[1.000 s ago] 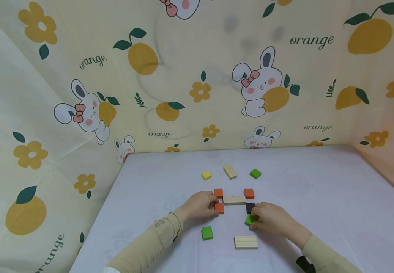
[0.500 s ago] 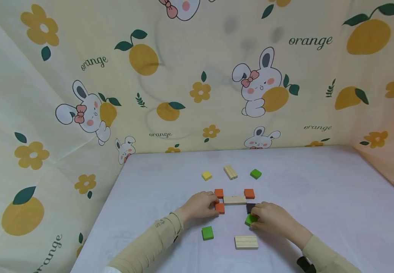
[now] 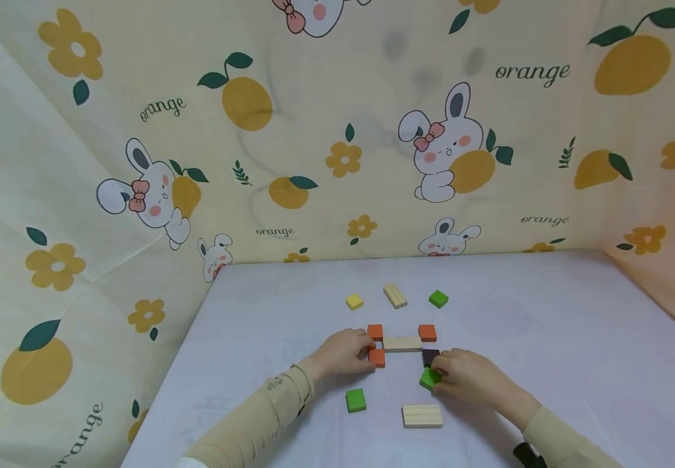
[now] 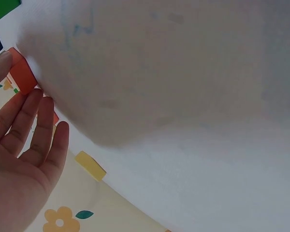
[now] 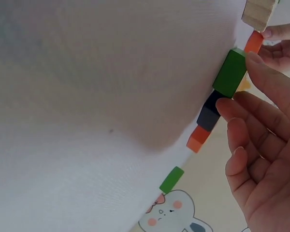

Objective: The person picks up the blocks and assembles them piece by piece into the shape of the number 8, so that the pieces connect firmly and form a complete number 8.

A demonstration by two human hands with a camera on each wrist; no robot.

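Observation:
My left hand [image 3: 342, 351] pinches the near left orange block [image 3: 376, 358], thumb on its near side and fingertips on its far side. Another orange block [image 3: 375, 332] lies just beyond it. A pale wooden block [image 3: 402, 344] stretches from this left pair toward the black block [image 3: 430, 357] and a third orange block [image 3: 428, 333]. At the front right, my right hand [image 3: 478, 382] has thumb and index finger at two sides of a tilted green block [image 5: 229, 72], whose far corner meets the black block. The right middle fingertip overlaps the black block in the right wrist view.
Nearer the front lie another green block [image 3: 356, 400] and a grooved wooden block [image 3: 422, 416]. Behind the arrangement are a yellow block [image 3: 354, 301], a grooved wooden block [image 3: 395, 296] and a green block [image 3: 439, 299]. A printed cloth [image 3: 314, 78] rises behind the white table [image 3: 548, 312].
My right hand has drawn back slightly to the right, so more of the green block and black block shows. My left hand and the other blocks keep their places.

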